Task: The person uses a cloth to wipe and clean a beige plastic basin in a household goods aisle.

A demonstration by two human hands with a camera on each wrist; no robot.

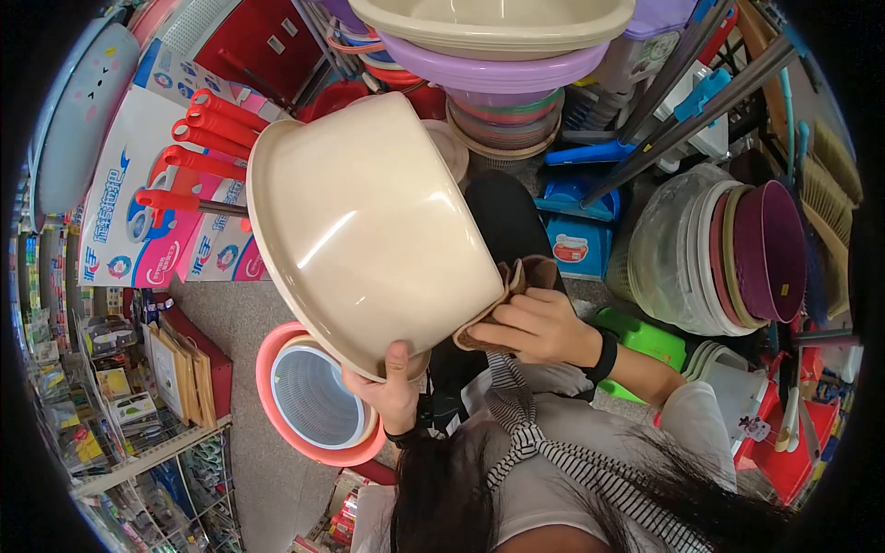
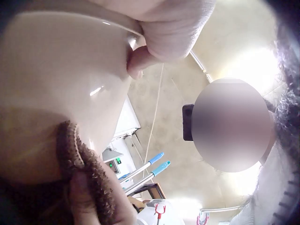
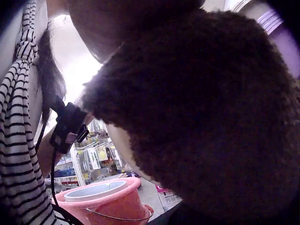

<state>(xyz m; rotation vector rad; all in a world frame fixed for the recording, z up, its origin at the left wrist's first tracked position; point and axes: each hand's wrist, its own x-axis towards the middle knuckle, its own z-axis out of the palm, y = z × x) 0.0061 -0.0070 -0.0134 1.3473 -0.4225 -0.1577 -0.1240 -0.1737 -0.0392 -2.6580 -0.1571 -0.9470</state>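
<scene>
A large cream plastic basin (image 1: 359, 212) is tilted on its side in front of the body, its smooth outer wall facing up. My left hand (image 1: 392, 387) grips its rim at the near side, with the thumb on the outside. My right hand (image 1: 544, 327) holds a brown cloth (image 1: 484, 334) against the edge of the basin's base. In the left wrist view the fuzzy cloth (image 2: 98, 180) is bunched under the right thumb, touching the basin wall (image 2: 61, 65). The cloth (image 3: 201, 108) fills most of the right wrist view and hides the right fingers.
A pink bucket (image 1: 267, 387) with a blue basket (image 1: 318, 396) inside stands on the floor at left. Red-handled mops (image 1: 207, 138) lean near boxes behind the basin. Stacked basins (image 1: 498, 64) rise at the far side; nested buckets (image 1: 774, 249) and dustpans (image 1: 576, 198) stand right.
</scene>
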